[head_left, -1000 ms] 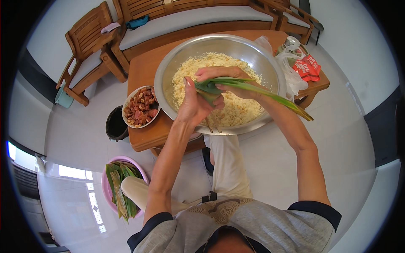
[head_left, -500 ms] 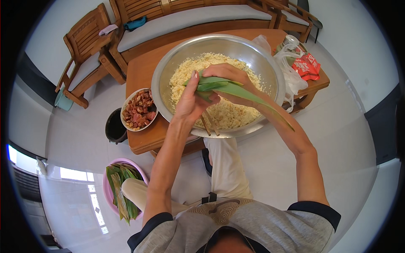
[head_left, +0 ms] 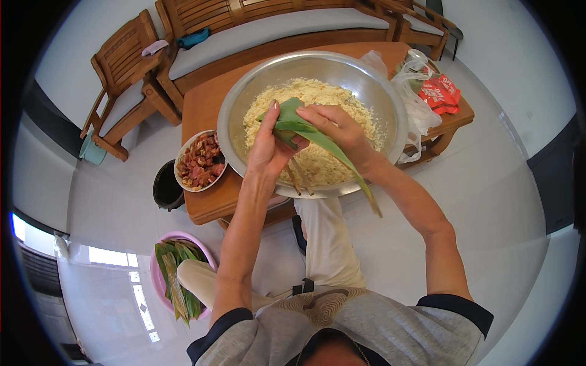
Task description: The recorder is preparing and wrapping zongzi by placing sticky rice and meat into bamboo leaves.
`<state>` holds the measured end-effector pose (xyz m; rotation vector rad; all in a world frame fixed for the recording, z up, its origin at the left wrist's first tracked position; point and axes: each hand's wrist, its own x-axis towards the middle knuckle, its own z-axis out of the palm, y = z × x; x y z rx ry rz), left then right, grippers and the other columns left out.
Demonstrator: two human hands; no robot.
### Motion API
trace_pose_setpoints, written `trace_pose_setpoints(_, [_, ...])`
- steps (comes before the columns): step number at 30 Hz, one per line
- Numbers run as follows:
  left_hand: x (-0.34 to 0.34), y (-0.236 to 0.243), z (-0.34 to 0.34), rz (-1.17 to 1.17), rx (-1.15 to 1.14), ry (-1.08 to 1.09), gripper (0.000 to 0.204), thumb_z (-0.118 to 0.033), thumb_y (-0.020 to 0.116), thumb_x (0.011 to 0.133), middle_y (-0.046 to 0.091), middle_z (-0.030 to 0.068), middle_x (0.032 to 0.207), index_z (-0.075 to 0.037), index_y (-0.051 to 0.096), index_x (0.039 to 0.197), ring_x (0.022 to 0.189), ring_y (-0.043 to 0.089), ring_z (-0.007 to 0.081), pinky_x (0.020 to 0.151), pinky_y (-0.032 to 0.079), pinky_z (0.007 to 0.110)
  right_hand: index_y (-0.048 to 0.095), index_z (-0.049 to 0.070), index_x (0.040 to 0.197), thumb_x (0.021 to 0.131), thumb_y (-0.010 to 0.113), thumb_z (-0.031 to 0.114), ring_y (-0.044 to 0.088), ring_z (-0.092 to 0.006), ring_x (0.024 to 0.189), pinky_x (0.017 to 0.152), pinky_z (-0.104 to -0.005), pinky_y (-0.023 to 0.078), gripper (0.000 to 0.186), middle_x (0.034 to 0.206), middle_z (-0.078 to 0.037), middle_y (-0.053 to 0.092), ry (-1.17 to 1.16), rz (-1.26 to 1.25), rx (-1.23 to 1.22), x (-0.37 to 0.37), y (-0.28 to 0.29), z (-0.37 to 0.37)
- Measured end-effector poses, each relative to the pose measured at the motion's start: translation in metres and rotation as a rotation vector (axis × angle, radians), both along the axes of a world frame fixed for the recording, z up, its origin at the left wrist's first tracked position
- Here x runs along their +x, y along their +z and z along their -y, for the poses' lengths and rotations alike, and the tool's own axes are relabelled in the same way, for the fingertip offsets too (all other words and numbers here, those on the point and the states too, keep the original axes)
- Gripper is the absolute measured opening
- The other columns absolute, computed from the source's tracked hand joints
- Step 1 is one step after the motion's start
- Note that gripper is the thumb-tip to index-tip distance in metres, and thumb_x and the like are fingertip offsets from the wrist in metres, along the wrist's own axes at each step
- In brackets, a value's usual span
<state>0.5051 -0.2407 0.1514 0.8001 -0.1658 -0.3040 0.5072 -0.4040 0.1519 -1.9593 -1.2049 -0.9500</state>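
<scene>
Both hands (head_left: 305,137) folding green leaf (head_left: 305,129)

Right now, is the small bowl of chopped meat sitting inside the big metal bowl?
No, the small bowl of meat sits on the wooden table, beside the big metal bowl.

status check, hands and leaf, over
Left hand and right hand both gripping folded green leaf. Leaf held above rice in steel bowl. Nothing blocking.

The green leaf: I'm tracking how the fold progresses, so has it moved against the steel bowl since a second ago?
Yes. The green leaf has been folded up between both hands; its long tail, earlier reaching right past the steel bowl rim, now hangs down over the near rim.
</scene>
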Motion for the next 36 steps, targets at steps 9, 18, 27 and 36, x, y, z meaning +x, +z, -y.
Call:
trace_pose_setpoints(9, [0.007, 0.001, -0.004, 0.022, -0.005, 0.023, 0.047, -0.041, 0.043, 0.086, 0.056, 0.0042, 0.101, -0.005, 0.047, 0.116, 0.095, 0.053, 0.0164, 0.081, 0.043, 0.033, 0.047, 0.004, 0.117, 0.073, 0.058, 0.002, 0.052, -0.0245, 0.095, 0.079, -0.0305, 0.046, 0.045, 0.103, -0.014, 0.050, -0.046, -0.018, -0.067, -0.009, 0.002, -0.004])
trace_pose_setpoints(18, [0.004, 0.006, -0.002, 0.060, 0.162, -0.009, 0.032, -0.034, 0.042, 0.088, 0.057, 0.0031, 0.081, -0.007, 0.052, 0.103, 0.064, 0.049, 0.0105, 0.054, 0.039, 0.026, 0.052, 0.004, 0.108, 0.076, 0.059, 0.001, 0.055, -0.0082, 0.075, 0.064, -0.0192, 0.046, 0.033, 0.081, -0.004, 0.053, 0.305, -0.687, 0.191, 0.023, 0.044, 0.005])
trace_pose_setpoints(27, [0.006, 0.000, -0.010, 0.129, 0.322, -0.055, 0.040, -0.037, 0.042, 0.088, 0.058, 0.0019, 0.087, -0.006, 0.047, 0.112, 0.075, 0.054, 0.0111, 0.062, 0.044, 0.026, 0.054, 0.005, 0.089, 0.071, 0.066, 0.007, 0.052, -0.0061, 0.061, 0.054, -0.0190, 0.043, 0.022, 0.069, 0.000, 0.052, -0.015, -0.594, 0.319, 0.045, 0.031, 0.019])
trace_pose_setpoints(36, [0.004, -0.002, -0.014, 0.076, 0.038, -0.150, 0.046, -0.039, 0.043, 0.087, 0.054, 0.0088, 0.088, -0.002, 0.046, 0.114, 0.072, 0.052, 0.0159, 0.060, 0.046, 0.026, 0.059, 0.006, 0.096, 0.071, 0.057, -0.003, 0.057, -0.0222, 0.075, 0.070, -0.0293, 0.048, 0.027, 0.090, -0.008, 0.058, 0.108, -0.016, -0.104, 0.033, 0.060, 0.015])
